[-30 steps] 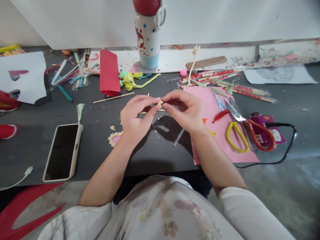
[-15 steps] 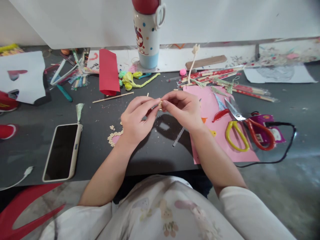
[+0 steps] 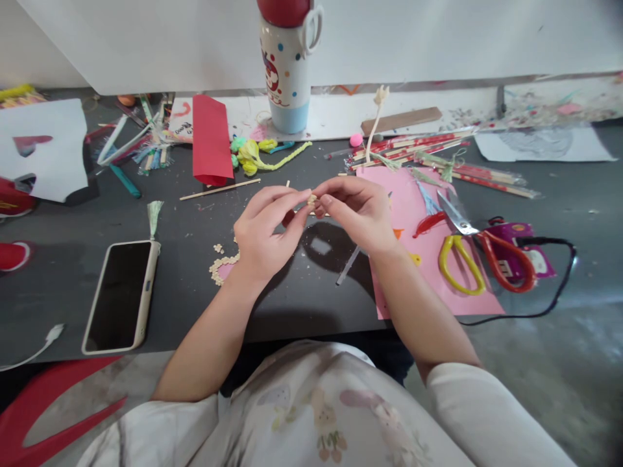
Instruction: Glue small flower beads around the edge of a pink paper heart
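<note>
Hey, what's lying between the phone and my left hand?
In the head view, a small beige cluster and a beige-edged pink piece lie between the phone and your left hand; the pink piece is partly hidden.

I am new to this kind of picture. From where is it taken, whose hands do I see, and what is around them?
There is no machine here: these are a person's own bare hands. The camera is worn on the head, looking forward and down, so the arms enter from below.

The left hand pinches a small pale piece. The fingers of the right hand are right beside it; whether they grip it too is hard to tell.

On the dark table, partly hidden by the left arm, lies a pink shape edged with pale bits. Farther left is a phone. On the right, scissors lie partly on a pink sheet. Behind the hands stands a bottle.
</note>
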Demonstrator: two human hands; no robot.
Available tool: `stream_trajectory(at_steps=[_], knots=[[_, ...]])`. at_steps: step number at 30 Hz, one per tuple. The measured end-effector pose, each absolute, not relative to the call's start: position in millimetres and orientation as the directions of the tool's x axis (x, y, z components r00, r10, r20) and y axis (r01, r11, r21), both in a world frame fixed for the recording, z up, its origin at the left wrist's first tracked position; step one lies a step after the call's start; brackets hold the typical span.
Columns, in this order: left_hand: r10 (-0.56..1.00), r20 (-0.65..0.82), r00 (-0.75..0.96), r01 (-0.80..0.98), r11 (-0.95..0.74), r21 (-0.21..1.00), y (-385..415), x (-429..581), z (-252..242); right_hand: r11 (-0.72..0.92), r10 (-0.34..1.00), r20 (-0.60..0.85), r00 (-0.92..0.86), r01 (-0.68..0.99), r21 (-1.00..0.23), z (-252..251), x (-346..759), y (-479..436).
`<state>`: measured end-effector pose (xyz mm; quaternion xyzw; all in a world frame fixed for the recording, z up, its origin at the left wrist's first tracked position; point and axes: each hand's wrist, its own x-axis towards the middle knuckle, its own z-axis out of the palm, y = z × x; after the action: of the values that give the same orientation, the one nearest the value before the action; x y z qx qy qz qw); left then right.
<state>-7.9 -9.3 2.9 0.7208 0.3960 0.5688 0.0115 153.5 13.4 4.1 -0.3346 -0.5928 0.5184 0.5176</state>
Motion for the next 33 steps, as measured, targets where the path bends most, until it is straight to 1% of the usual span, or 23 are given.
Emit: stream_trajectory(at_steps=[8,11,14,21,26,29,33], knots=[[0.615,0.788,-0.002,0.551,-0.657,0.514,-9.8,-8.1,2.6,0.246,0.931,0.265,-0.25,-0.102,-0.964,7.3,154.8,12.4],[0.617,0.787,-0.006,0.557,-0.652,0.515,-9.8,-8.3,2.7,0.232,0.934,0.256,-0.25,-0.121,-0.965,7.3,155.1,12.2],[0.611,0.792,0.006,0.592,-0.641,0.489,-10.3,-8.4,2.5,0.217,0.938,0.245,-0.247,-0.135,-0.967,8.3,154.8,12.5],[0.544,0.835,0.085,0.626,-0.681,0.38,-10.6,-9.6,-0.6,0.2,0.955,0.21,-0.208,-0.07,-0.977,10.1,151.7,14.2],[0.52,0.848,0.106,0.655,-0.678,0.333,-10.2,-10.7,-1.6,0.207,0.954,0.209,-0.215,-0.032,-0.978,7.3,151.8,15.4],[0.544,0.834,0.095,0.666,-0.658,0.353,-10.4,-10.6,-1.6,0.217,0.949,0.219,-0.226,-0.034,-0.976,7.1,152.0,15.7],[0.56,0.826,0.062,0.617,-0.672,0.41,-10.8,-9.1,-0.7,0.244,0.936,0.248,-0.248,-0.051,-0.969,6.7,152.1,16.2]])
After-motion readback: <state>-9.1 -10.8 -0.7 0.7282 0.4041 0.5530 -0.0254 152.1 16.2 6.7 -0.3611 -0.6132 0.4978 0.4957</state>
